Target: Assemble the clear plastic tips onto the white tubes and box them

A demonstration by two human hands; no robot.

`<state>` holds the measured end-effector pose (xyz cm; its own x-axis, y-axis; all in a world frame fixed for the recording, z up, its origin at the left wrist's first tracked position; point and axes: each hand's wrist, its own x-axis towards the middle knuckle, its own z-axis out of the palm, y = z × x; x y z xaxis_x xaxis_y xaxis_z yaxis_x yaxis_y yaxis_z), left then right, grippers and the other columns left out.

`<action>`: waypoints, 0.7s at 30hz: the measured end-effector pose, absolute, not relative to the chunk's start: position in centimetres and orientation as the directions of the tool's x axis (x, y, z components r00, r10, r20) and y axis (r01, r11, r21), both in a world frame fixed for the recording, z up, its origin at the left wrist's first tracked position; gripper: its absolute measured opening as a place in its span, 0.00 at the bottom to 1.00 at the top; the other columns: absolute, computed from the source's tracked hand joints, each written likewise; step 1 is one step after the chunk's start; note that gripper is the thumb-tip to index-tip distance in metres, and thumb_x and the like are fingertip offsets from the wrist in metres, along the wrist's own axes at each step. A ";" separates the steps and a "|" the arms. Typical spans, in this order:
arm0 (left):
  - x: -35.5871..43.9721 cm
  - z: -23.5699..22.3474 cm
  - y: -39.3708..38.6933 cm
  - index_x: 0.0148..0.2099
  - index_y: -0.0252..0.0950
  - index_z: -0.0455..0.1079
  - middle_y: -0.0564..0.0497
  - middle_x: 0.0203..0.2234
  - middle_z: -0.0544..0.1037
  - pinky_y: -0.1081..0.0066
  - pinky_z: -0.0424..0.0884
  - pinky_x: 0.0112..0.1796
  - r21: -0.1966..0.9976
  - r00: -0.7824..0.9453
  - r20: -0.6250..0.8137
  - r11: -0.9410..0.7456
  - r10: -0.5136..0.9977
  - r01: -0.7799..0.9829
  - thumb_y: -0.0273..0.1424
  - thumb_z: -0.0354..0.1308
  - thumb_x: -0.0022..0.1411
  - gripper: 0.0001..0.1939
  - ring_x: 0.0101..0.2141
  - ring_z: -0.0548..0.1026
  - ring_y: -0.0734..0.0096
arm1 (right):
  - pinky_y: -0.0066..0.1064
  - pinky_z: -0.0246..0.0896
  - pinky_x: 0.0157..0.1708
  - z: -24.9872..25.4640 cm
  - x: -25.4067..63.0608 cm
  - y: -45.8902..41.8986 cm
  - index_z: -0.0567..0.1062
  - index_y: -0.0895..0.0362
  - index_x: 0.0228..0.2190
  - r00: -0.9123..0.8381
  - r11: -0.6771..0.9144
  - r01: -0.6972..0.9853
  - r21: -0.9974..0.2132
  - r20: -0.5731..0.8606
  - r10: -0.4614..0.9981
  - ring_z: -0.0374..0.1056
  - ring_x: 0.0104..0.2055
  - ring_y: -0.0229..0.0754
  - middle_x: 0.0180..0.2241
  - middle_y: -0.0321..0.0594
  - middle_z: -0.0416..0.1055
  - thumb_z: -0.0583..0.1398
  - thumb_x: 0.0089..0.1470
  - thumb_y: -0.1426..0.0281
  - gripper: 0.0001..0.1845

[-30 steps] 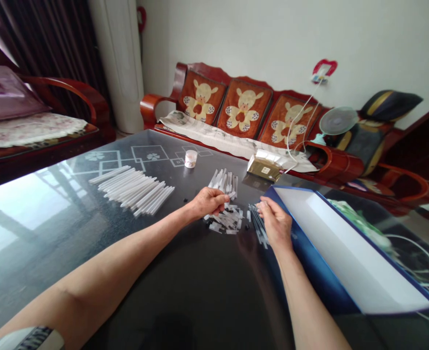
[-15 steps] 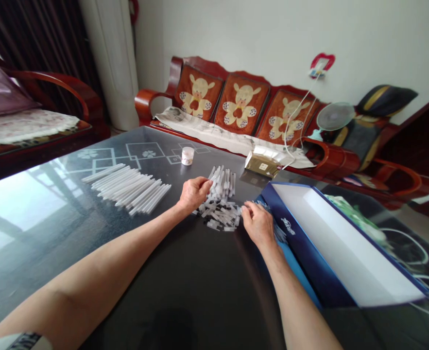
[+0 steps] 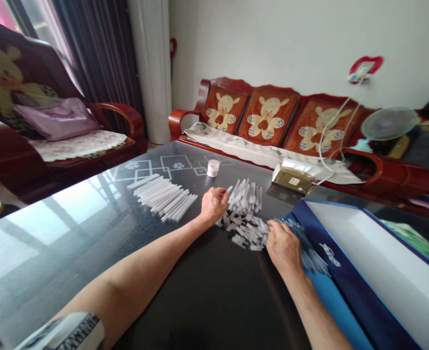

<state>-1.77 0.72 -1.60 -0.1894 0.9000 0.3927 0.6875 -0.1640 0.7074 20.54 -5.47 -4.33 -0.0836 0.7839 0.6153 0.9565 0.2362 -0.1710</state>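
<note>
Right hand (image 3: 284, 247): at the right edge of the pile of small clear and black pieces (image 3: 248, 232) on the worktop (image 3: 214, 287); whether its fingers pinch anything cannot be told. Left hand (image 3: 214, 205): fingers pinching a translucent piece (image 3: 229, 189) near clear tubes (image 3: 246, 195). Beyond: white jar (image 3: 213, 168).

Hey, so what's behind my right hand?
Beyond your right hand, slim grey-blue plastic-looking rods lie beside the long dark-blue box. Whatever your palm covers, possibly more rods, can't be seen.
</note>
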 end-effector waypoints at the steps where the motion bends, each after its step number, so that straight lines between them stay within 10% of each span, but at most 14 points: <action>1: -1.8 -1.6 0.7 0.41 0.38 0.76 0.48 0.32 0.77 0.74 0.66 0.38 0.698 -0.192 0.382 -0.146 0.904 0.701 0.35 0.53 0.61 0.13 0.33 0.74 0.70 | 0.32 0.62 0.38 -4.6 20.4 -5.3 0.75 0.60 0.40 -0.062 0.246 0.950 -0.192 0.657 0.751 0.69 0.37 0.44 0.36 0.46 0.73 0.50 0.54 0.75 0.16; 15: -9.8 2.3 4.0 0.41 0.40 0.75 0.48 0.41 0.76 0.73 0.63 0.39 0.423 -0.284 0.265 0.154 0.922 0.893 0.36 0.52 0.62 0.12 0.41 0.71 0.67 | 0.34 0.62 0.37 -5.7 20.4 -4.6 0.74 0.59 0.39 -0.035 0.292 0.927 -0.235 0.721 0.692 0.69 0.37 0.46 0.37 0.46 0.73 0.49 0.57 0.69 0.16; 21: -20.7 3.9 4.2 0.37 0.33 0.74 0.48 0.30 0.75 0.70 0.61 0.39 0.429 -0.482 0.199 0.366 0.854 0.826 0.31 0.55 0.60 0.08 0.36 0.69 0.67 | 0.33 0.61 0.37 -5.6 20.1 -4.6 0.74 0.59 0.39 -0.033 0.294 0.922 -0.253 0.705 0.709 0.68 0.38 0.45 0.37 0.46 0.72 0.49 0.57 0.69 0.16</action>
<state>-20.74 4.22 3.87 -0.4816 0.8536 0.1986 0.8257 0.3660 0.4292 20.13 -4.61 -5.58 -0.0328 0.7089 0.7045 0.9215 0.2944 -0.2533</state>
